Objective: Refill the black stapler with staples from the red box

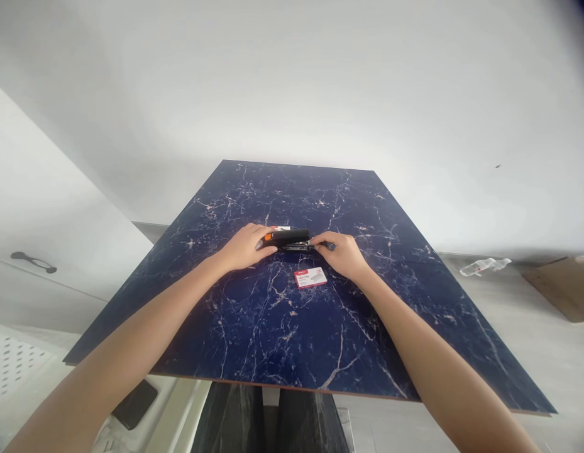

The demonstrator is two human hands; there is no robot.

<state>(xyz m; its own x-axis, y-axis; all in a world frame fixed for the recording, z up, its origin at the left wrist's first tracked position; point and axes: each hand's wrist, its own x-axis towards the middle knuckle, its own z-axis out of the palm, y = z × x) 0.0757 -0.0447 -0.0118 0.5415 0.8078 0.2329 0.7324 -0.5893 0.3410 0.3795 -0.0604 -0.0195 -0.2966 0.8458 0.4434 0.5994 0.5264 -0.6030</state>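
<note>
A black stapler (292,236) with an orange patch lies across the middle of the dark blue marbled table (282,333). My left hand (247,246) is closed around its left end, thumb in front and fingers behind. At the stapler's right end, my right hand (339,251) pinches with thumb and forefinger by the metal part; what sits between those fingertips is too small to make out. Just in front lies a small red and white staple box (311,277). Behind the stapler, another red and white item (281,228) shows only in part.
A white wall (320,82) stands beyond the table. On the floor to the right are a clear plastic bottle (478,267) and a cardboard box (562,286). A dark phone-like object (136,404) lies below the table's front left edge. A white cabinet door with a handle (34,262) is at left.
</note>
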